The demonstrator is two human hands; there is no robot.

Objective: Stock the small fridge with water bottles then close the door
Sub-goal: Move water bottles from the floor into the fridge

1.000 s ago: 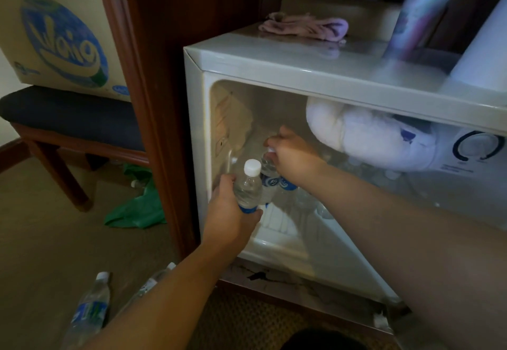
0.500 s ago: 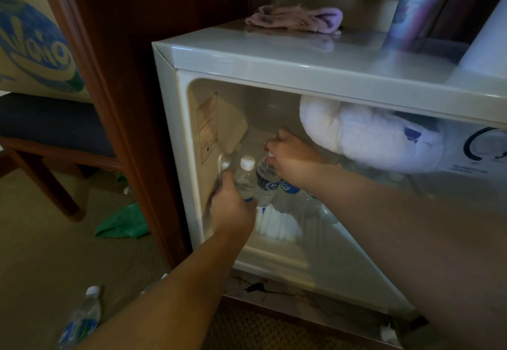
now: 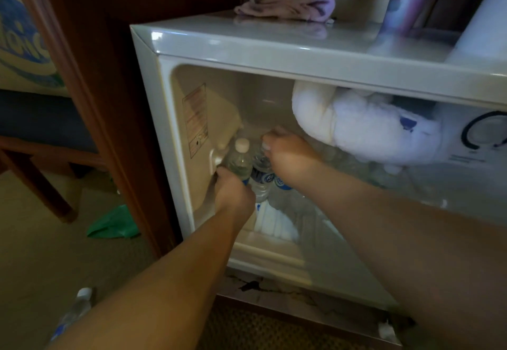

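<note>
The water bottle (image 3: 241, 161) being stocked stands upright at the left front of the fridge's shelf, just beside the inner left wall, white cap up and clear body showing above the hand that holds it. Full and sealed, it will likely handle as a modest, bottom-heavy weight with thin plastic walls that give under a hard squeeze and may be slick, so the lower body near the label is the sound place to take hold, and that is where the left hand (image 3: 233, 194) has it, fingers clenched around the base from the front. Touching it on the right is a second bottle (image 3: 261, 178) with a blue label, gripped at the neck or cap by the right hand (image 3: 288, 153), fingers curled down over the top; the cap itself is hidden, so whether it is pinched or merely steadied is hard to say. Further bottles seem to crowd the shelf behind and to the right, though the dim interior blurs them. Both forearms reach in from below, the left rising steeply, the right crossing in from the right with the wrist bent downward. The small fridge (image 3: 247, 48) is open, a white frosted mass (image 3: 356, 127) hanging under its top. One more bottle (image 3: 74, 311) lies on the carpet by the left arm, not yet stocked.
</note>
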